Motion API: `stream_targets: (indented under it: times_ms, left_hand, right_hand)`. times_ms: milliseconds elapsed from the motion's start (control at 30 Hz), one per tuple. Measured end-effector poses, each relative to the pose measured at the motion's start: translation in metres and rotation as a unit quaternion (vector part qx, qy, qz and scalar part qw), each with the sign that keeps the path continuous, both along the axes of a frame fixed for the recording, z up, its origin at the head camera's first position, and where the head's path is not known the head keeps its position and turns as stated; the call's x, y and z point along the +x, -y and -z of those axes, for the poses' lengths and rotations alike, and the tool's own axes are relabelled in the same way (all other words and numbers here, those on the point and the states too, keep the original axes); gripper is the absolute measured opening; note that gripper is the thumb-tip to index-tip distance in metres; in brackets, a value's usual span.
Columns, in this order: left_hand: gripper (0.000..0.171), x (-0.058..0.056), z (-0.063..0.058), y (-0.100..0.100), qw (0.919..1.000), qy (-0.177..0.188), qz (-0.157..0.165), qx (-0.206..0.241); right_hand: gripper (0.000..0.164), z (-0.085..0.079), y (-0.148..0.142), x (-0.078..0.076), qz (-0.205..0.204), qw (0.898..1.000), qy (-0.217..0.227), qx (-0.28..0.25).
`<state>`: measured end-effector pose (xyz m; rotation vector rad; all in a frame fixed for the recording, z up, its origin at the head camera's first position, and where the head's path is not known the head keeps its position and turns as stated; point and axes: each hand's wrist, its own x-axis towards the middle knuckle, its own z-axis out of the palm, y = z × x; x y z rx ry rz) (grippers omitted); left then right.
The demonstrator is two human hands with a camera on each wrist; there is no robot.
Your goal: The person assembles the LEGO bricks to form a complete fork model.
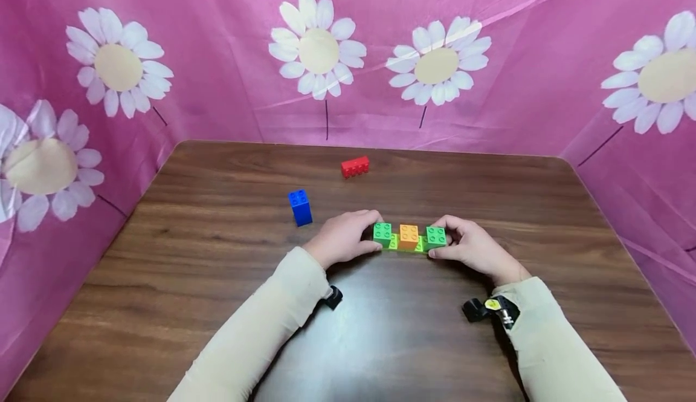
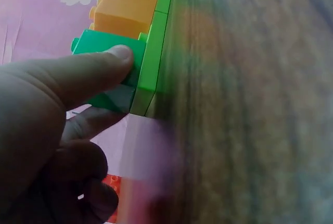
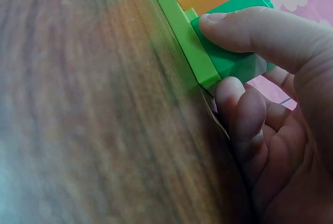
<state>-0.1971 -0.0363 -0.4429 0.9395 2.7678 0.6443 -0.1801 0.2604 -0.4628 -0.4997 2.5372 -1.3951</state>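
A row of toy building blocks lies in front of me: a low light-green base (image 2: 152, 62) carries an orange block (image 1: 408, 236) in the middle and a dark-green block at each end. My left hand (image 1: 348, 236) pinches the left green block (image 1: 382, 234) between thumb and finger. At the other end, the right green block (image 1: 435, 237) is pinched by my right hand (image 1: 475, 249). In the right wrist view, the right thumb lies along that block's side, and other fingers curl at the base's end. The base sits on or just above the table; I cannot tell which.
A tall blue block (image 1: 300, 208) stands on the wooden table (image 1: 217, 293), beyond my left hand. Farther back a red block (image 1: 355, 167) lies on its side, its studs facing me. Pink cloth (image 1: 380, 118) with white flowers hangs around the table's back and sides.
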Motion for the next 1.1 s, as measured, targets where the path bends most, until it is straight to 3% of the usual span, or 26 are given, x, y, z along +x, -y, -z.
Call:
stream_targets:
  times_ms: [133,367,700,900,1100]
  left_hand:
    - [0.031,-0.004,-0.003,-0.002,0.9999,0.005,-0.007,0.005]
    - [0.033,-0.001,0.016,0.014,0.9903,0.091,-0.043,0.096]
    - [0.032,0.022,0.030,0.054,0.9797,0.094,-0.031,0.175]
    - [0.034,0.023,0.026,0.065,0.9693,0.101,-0.050,0.218]
    - [0.033,0.025,0.020,0.055,0.9694,0.114,-0.043,0.213]
  right_hand:
    - [0.035,-0.005,0.000,-0.006,0.000,1.000,-0.029,0.003]
    - [0.035,0.007,0.012,-0.003,-0.004,1.000,-0.022,0.008]
    - [0.035,0.013,0.049,0.012,-0.017,0.999,-0.029,0.022]
    - [0.035,0.004,0.068,0.004,-0.028,0.999,-0.030,0.033]
    - [0.037,-0.001,0.055,0.005,-0.031,0.999,-0.016,0.030]
